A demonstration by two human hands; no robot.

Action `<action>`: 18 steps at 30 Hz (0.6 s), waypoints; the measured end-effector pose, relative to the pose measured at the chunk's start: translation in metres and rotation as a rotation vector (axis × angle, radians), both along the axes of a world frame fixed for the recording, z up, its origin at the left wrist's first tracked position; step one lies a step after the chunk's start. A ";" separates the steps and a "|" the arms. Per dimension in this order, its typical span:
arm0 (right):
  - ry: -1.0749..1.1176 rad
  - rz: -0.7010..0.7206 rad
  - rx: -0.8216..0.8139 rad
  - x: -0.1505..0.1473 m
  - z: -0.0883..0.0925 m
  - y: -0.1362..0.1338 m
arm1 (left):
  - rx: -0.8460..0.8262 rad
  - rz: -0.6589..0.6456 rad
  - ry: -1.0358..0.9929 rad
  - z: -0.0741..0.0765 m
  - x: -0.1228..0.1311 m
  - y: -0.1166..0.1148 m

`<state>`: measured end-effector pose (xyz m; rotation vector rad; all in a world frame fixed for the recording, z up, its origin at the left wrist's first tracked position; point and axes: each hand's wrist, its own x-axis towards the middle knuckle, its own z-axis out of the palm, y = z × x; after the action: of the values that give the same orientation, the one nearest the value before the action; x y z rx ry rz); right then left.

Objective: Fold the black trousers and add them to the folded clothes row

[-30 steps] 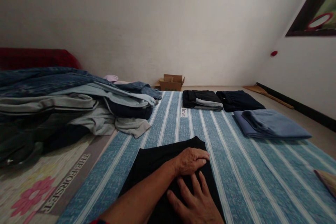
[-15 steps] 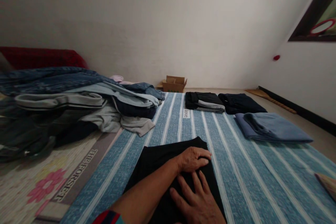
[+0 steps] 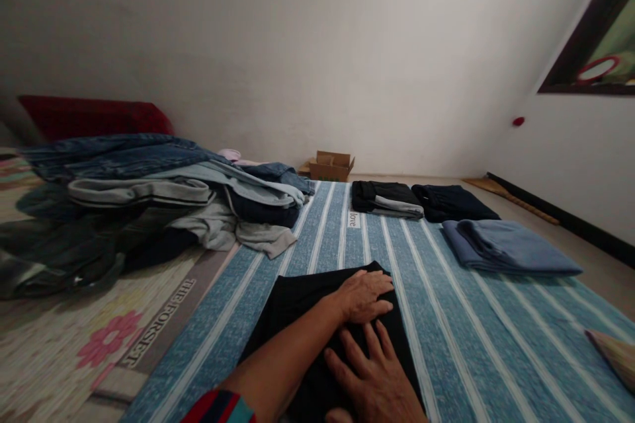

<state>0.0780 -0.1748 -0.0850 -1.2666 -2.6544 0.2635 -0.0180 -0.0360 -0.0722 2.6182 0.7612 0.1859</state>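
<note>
A folded black garment [image 3: 292,304] lies flat in front of me on a blue striped sheet [image 3: 325,244]. My left hand [image 3: 366,295] rests palm down near its far right corner, fingers stretched out. Just below it, my right hand [image 3: 380,377] lies on the same garment with its fingers spread, close to the left hand. Neither hand grips the cloth. My forearms and hands cover part of the garment, and its near end runs out of view.
A loose heap of clothes [image 3: 149,198] lies at the left on a flowered mat [image 3: 163,337]. At the far right are folded black trousers with grey [image 3: 387,198], a dark navy folded garment [image 3: 451,201] and a blue folded one [image 3: 516,248]. A cardboard box [image 3: 330,167] stands by the wall.
My left hand has shifted slightly left across the black garment. My right hand stays nearly where it was, fingers spread. The whole view has shifted a little.
</note>
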 end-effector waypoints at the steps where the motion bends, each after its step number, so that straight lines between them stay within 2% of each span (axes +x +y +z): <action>1: 0.005 0.002 -0.002 0.000 0.000 0.000 | 0.007 -0.006 0.003 0.000 0.001 0.001; 6: 0.001 0.011 0.015 0.000 -0.003 0.000 | 0.055 0.003 0.000 0.003 0.004 0.001; 11: -0.001 0.013 -0.007 0.000 -0.002 0.002 | 0.136 0.128 -0.014 0.014 -0.007 -0.010; 14: 0.006 0.020 -0.031 -0.001 0.002 0.001 | 0.180 0.221 -0.019 0.023 -0.031 -0.027; 18: 0.017 0.018 -0.039 0.000 0.003 -0.001 | 0.259 0.403 -0.012 0.027 -0.080 -0.061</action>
<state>0.0776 -0.1759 -0.0818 -1.2470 -2.6603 0.3287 -0.0979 -0.0971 -0.0449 2.6631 1.3353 0.4408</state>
